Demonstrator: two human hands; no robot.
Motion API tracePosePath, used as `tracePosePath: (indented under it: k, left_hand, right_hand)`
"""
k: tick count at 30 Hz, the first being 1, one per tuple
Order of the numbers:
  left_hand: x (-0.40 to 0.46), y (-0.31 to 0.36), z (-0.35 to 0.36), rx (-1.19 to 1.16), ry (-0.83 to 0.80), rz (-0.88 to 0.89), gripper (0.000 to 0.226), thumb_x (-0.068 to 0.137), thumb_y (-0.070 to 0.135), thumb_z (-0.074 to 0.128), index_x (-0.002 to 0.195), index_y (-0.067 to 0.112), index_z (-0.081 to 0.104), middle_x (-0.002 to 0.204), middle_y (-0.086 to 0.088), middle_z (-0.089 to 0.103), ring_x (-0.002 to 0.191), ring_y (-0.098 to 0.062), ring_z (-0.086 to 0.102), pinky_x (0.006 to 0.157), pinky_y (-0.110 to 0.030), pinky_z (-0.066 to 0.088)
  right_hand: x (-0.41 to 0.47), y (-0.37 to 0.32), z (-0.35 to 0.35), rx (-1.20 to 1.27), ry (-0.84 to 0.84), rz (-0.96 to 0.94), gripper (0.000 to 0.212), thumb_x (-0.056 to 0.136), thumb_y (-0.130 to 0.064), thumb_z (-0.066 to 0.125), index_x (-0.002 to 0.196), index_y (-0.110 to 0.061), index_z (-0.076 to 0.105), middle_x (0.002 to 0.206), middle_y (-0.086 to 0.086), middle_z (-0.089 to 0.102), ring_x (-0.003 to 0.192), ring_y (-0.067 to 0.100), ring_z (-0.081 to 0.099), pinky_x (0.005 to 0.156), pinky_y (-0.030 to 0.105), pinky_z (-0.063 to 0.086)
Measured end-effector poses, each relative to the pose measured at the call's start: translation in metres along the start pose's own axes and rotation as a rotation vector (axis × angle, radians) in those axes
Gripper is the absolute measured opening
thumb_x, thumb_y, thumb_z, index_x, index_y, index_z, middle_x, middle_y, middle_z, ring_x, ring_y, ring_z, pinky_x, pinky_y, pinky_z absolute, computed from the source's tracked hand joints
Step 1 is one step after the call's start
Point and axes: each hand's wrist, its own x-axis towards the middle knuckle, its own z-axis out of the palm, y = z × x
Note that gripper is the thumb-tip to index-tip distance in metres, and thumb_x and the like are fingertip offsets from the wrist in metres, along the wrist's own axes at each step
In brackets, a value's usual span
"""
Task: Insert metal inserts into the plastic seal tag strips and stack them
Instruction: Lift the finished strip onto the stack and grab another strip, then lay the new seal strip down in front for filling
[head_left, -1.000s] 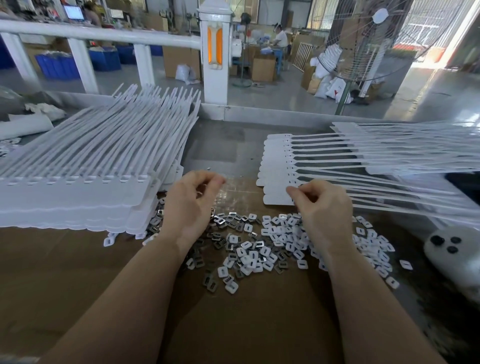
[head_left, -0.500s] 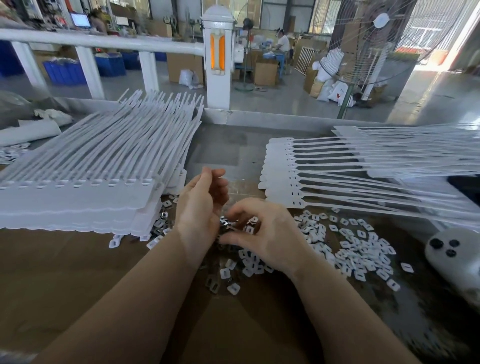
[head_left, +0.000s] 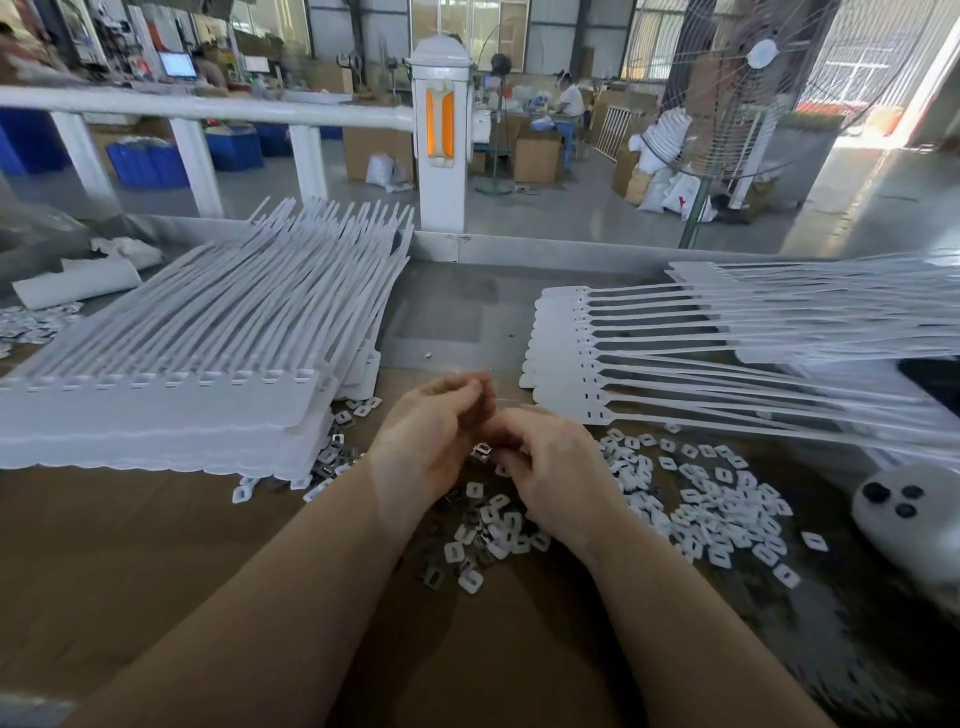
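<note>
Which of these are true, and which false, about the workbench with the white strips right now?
1. The tall stack of strips lies on the person's left. True.
2. The right hand rests on the fanned strips. False: it is over the pile of small loose pieces, close to the left hand, and touches no strip.
3. Small white and metal pieces lie scattered on the brown cardboard. True.
4. A metal piece shows between the two hands. True.
5. The post with the orange panel stands on the cardboard. False: it rises behind the far edge of the bench.
</note>
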Motion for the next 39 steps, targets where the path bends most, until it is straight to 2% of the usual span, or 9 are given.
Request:
tracePosePath:
  k: [5, 8, 11, 13, 17, 20, 26, 35, 39]
  left_hand:
    - [-0.004, -0.004, -0.015, 0.585, -0.019, 0.184, 0.020, 0.084, -0.006, 0.059, 0.084, 0.014, 0.063, 0.090, -0.008, 0.066, 0.088, -0.019, 0.064, 0.080, -0.027, 0.054]
    - [-0.004, 0.003, -0.022, 1.000, 0.020, 0.433, 0.017, 0.084, 0.005, 0.063, 0.084, 0.022, 0.064, 0.087, 0.007, 0.066, 0.082, -0.006, 0.062, 0.080, -0.021, 0.049]
    - [-0.004, 0.017, -0.033, 1.297, 0.180, 0.643, 0.010, 0.086, 0.015, 0.063, 0.089, 0.023, 0.067, 0.090, 0.010, 0.063, 0.075, 0.002, 0.054, 0.068, -0.011, 0.042]
    - [-0.003, 0.027, -0.046, 1.504, 0.362, 0.756, 0.012, 0.087, 0.021, 0.061, 0.096, 0.023, 0.067, 0.103, 0.005, 0.062, 0.093, -0.011, 0.055, 0.081, -0.022, 0.041]
    - [0.002, 0.046, -0.069, 1.826, 0.565, 0.499, 0.039, 0.090, 0.031, 0.053, 0.128, 0.027, 0.047, 0.139, -0.007, 0.041, 0.134, -0.032, 0.026, 0.111, -0.048, 0.016]
    - [0.003, 0.054, -0.078, 1.844, 0.575, 0.287, 0.049, 0.092, 0.035, 0.049, 0.137, 0.026, 0.034, 0.142, -0.011, 0.039, 0.134, -0.035, 0.029, 0.110, -0.051, 0.019]
    - [0.004, 0.073, -0.082, 1.814, 0.571, 0.210, 0.050, 0.089, 0.041, 0.052, 0.135, 0.026, 0.037, 0.126, -0.010, 0.055, 0.116, -0.034, 0.048, 0.094, -0.044, 0.039]
    - [0.007, 0.081, -0.081, 1.746, 0.562, 0.366, 0.044, 0.091, 0.030, 0.048, 0.133, 0.018, 0.041, 0.103, -0.014, 0.064, 0.095, -0.035, 0.058, 0.072, -0.037, 0.041]
    - [0.005, 0.091, -0.076, 1.709, 0.575, 0.468, 0.037, 0.095, 0.021, 0.040, 0.131, 0.011, 0.044, 0.108, -0.021, 0.062, 0.102, -0.040, 0.054, 0.077, -0.040, 0.039]
  right_hand:
    - [-0.001, 0.001, 0.000, -0.069, 0.000, 0.029, 0.017, 0.084, -0.006, 0.060, 0.094, -0.016, 0.070, 0.102, -0.003, 0.066, 0.097, 0.014, 0.056, 0.090, 0.030, 0.045]
    - [0.000, 0.001, 0.000, -0.091, 0.022, 0.050, 0.015, 0.085, -0.009, 0.061, 0.095, -0.015, 0.070, 0.100, -0.003, 0.065, 0.095, 0.013, 0.055, 0.089, 0.029, 0.046]
    - [0.000, 0.000, 0.000, -0.061, 0.042, 0.062, 0.011, 0.086, -0.009, 0.061, 0.091, -0.015, 0.070, 0.095, -0.006, 0.063, 0.090, 0.011, 0.055, 0.085, 0.027, 0.047]
    - [0.000, 0.000, -0.001, -0.044, 0.053, 0.067, 0.011, 0.086, -0.008, 0.062, 0.089, -0.014, 0.070, 0.094, -0.007, 0.063, 0.089, 0.010, 0.056, 0.084, 0.026, 0.047]
    - [0.000, 0.000, -0.001, -0.051, 0.047, 0.073, 0.010, 0.086, -0.008, 0.063, 0.088, -0.014, 0.070, 0.093, -0.007, 0.063, 0.088, 0.010, 0.056, 0.083, 0.022, 0.047]
    - [0.000, 0.000, -0.001, -0.057, 0.050, 0.076, 0.009, 0.085, -0.009, 0.063, 0.087, -0.015, 0.070, 0.091, -0.009, 0.061, 0.086, 0.009, 0.056, 0.082, 0.019, 0.046]
    - [0.000, 0.000, -0.001, -0.051, 0.054, 0.085, 0.010, 0.086, -0.009, 0.063, 0.089, -0.015, 0.070, 0.092, -0.008, 0.062, 0.086, 0.008, 0.056, 0.083, 0.023, 0.048]
    - [0.000, -0.001, -0.002, -0.040, 0.060, 0.088, 0.009, 0.086, -0.010, 0.063, 0.089, -0.015, 0.070, 0.089, -0.010, 0.060, 0.083, 0.007, 0.056, 0.082, 0.020, 0.048]
    - [0.001, 0.000, -0.003, -0.029, 0.089, 0.090, 0.008, 0.086, -0.009, 0.064, 0.087, -0.014, 0.070, 0.085, -0.013, 0.056, 0.082, 0.006, 0.055, 0.079, 0.019, 0.047]
